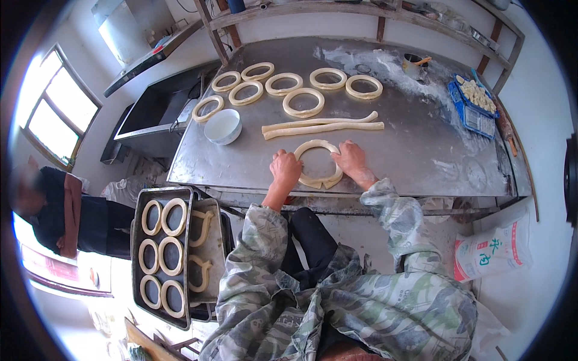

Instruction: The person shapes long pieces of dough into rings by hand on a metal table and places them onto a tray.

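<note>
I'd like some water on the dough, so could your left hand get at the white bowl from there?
Probably yes: the left hand rests on the dough ring, and bare table lies between it and the white bowl.

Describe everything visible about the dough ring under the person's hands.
The dough ring is pale, soft-looking raw dough rolled into a rope and bent into a loop, its ends overlapping at the near side. It lies flat on the floured metal table, near its front edge. The left hand and right hand press its sides.

Eight table dough rings [303, 103], two strips [323, 126], one bowl [223, 126]
</note>
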Motion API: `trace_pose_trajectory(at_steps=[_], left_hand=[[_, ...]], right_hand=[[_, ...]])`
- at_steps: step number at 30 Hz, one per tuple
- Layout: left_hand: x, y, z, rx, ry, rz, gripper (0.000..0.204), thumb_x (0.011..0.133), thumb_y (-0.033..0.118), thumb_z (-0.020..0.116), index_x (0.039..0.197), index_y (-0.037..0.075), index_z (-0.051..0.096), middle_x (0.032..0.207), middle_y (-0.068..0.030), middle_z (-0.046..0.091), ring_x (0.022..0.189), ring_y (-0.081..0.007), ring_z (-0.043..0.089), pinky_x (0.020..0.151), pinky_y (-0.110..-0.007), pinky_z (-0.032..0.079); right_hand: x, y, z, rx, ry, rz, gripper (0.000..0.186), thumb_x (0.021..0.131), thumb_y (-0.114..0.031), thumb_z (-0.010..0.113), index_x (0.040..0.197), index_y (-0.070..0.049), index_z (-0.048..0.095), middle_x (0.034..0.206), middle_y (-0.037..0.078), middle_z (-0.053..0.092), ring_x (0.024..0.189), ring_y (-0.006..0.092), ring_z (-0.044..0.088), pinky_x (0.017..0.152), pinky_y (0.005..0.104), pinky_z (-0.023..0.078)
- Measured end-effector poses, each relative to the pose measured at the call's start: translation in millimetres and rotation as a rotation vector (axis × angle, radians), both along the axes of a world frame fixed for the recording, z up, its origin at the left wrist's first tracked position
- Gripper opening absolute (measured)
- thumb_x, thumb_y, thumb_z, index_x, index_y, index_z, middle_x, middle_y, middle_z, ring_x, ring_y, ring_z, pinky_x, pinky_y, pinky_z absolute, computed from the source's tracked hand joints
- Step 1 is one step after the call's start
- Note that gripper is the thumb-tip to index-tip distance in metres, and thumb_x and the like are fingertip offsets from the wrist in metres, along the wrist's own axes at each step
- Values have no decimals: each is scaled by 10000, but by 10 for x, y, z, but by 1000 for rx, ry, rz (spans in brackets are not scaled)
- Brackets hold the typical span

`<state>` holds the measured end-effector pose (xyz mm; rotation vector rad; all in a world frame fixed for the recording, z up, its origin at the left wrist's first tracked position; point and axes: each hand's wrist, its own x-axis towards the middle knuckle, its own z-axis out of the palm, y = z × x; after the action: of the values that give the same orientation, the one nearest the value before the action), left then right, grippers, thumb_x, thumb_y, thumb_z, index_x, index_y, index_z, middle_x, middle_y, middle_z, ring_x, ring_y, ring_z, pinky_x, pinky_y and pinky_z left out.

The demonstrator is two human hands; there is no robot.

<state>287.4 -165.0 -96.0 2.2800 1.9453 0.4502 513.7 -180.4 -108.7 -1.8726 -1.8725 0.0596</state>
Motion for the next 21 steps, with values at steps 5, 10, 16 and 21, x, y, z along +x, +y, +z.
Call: trace_pose_trajectory(at_steps=[5,10,16,21], left_hand=[[26,180,49,-131,-86,52,318,748,241,741,985,31,761,993,-195,729,936,-388,713,832,-479,562],[-200,308,192,-278,-586,10,275,732,139,726,979,18,742,945,-195,739,860,-357,731,809,-432,575],[-224,-151,852,196,-814,-248,282,755,-32,662,1029,25,690,1061,-132,711,932,-349,702,844,-413,563],[-517,-342,94,265,-260,-596,292,771,-24,642,1047,58,686,1182,-112,665,1157,-341,610,934,-418,530]], right_hand=[[-96,116,-192,97,-30,-23,237,782,-240,707,853,-14,722,939,197,704,841,393,691,765,502,561],[-16,202,168,53,466,4,183,776,-198,678,817,-22,704,899,182,719,811,393,684,710,492,540],[44,-280,896,447,425,279,313,882,-61,612,1186,-9,666,1099,173,709,960,349,695,845,407,548],[370,-586,200,417,-64,542,269,916,-53,580,1168,2,658,1168,181,682,1026,373,671,875,439,551]])
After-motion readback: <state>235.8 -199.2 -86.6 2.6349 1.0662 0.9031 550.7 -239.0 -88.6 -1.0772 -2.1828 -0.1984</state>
